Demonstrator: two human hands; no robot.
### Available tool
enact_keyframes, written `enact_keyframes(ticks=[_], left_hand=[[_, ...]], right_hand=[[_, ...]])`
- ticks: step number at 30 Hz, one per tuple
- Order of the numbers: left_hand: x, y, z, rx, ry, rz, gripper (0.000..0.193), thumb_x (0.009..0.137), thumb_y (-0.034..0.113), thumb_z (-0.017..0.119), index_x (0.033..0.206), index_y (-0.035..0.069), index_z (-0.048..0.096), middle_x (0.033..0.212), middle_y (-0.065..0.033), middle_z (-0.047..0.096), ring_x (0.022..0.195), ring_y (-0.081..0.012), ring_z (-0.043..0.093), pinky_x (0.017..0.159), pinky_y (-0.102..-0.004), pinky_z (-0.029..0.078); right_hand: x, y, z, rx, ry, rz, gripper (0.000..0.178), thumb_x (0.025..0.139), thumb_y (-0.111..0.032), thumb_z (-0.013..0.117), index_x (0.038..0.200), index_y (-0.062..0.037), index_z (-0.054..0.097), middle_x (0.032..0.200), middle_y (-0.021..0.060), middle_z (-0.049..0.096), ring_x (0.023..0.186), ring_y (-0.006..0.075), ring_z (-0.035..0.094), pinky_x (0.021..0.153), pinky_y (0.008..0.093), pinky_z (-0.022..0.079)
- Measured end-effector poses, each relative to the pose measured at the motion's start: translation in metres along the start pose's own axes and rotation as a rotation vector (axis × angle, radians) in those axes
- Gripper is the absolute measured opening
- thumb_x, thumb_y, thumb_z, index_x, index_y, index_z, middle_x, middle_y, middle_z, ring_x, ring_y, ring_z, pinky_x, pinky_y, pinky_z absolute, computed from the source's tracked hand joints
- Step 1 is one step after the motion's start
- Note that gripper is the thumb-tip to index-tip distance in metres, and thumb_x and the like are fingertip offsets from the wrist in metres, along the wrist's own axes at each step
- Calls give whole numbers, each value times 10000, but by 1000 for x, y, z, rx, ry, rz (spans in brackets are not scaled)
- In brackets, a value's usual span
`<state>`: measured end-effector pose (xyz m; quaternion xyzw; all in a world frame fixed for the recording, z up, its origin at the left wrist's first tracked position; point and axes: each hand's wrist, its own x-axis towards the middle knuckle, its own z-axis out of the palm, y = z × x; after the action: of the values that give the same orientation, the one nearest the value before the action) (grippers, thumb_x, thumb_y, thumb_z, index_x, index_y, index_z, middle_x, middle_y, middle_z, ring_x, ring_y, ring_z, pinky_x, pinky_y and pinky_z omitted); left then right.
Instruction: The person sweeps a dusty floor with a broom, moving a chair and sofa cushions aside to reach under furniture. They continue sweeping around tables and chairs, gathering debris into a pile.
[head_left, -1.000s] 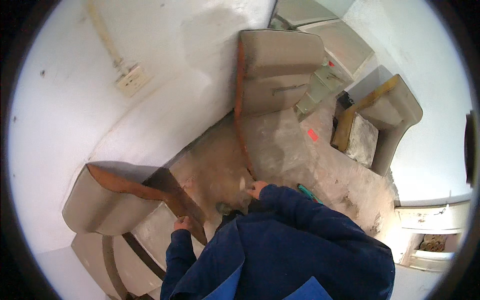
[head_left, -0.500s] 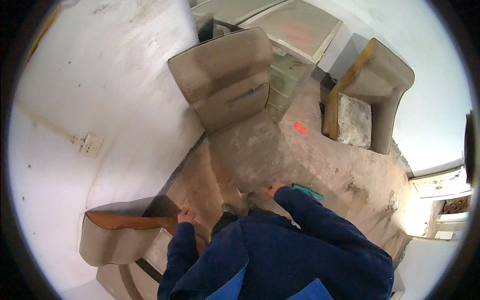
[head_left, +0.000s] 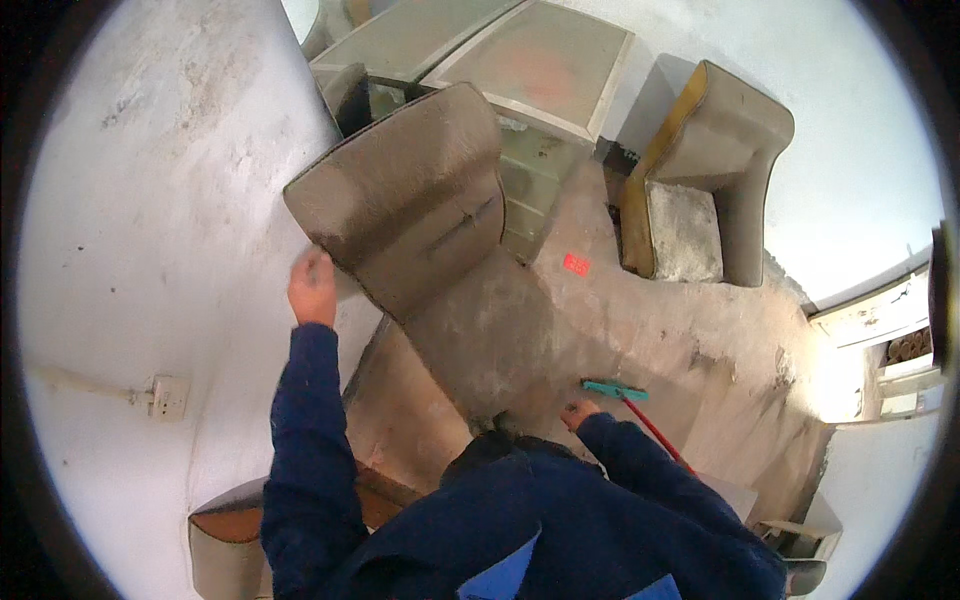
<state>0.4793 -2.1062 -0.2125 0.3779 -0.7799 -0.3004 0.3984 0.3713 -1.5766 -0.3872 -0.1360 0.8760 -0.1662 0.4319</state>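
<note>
An armless brown chair (head_left: 430,205) stands in front of me, its padded back torn and its seat dusty and stained. My left hand (head_left: 314,290) is raised to the left edge of the backrest, fingers bent against the rim; the fingertips are partly hidden. Low by the right front of the seat is my right hand (head_left: 578,413), its fingers curled in, with nothing visible in them. Just beyond it lies a teal-headed floor squeegee (head_left: 613,389) with a red handle that runs under my right arm.
Behind the chair stands a glass-topped cabinet (head_left: 535,70). A second worn chair (head_left: 690,200) faces in from the right wall. Part of another chair (head_left: 225,545) shows at lower left, beneath my arm. A red label (head_left: 576,264) lies on the dirty floor. The left wall holds a socket (head_left: 170,398).
My left hand has risen from beside the lower-left chair to the backrest's edge. My right hand has shifted slightly right and down. The view has turned, bringing the squeegee's red handle into sight.
</note>
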Motion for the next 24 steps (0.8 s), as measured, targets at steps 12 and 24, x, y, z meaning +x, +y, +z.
enact_keyframes(ticks=[12, 24], left_hand=[[155, 60, 77, 359, -159, 272, 514, 909, 389, 595, 1208, -30, 598, 1209, -245, 618, 1136, -413, 567, 970, -450, 448], [155, 78, 90, 540, -60, 160, 500, 885, 496, 577, 1064, 41, 685, 1038, -231, 659, 979, -415, 612, 874, -479, 473]], right_hand=[[-12, 58, 21, 266, 163, 156, 361, 860, -337, 641, 947, 6, 714, 804, 136, 716, 700, 236, 703, 669, 360, 561], [41, 90, -37, 178, 41, 108, 379, 875, -348, 657, 989, 10, 702, 865, 153, 718, 746, 262, 698, 708, 388, 549]])
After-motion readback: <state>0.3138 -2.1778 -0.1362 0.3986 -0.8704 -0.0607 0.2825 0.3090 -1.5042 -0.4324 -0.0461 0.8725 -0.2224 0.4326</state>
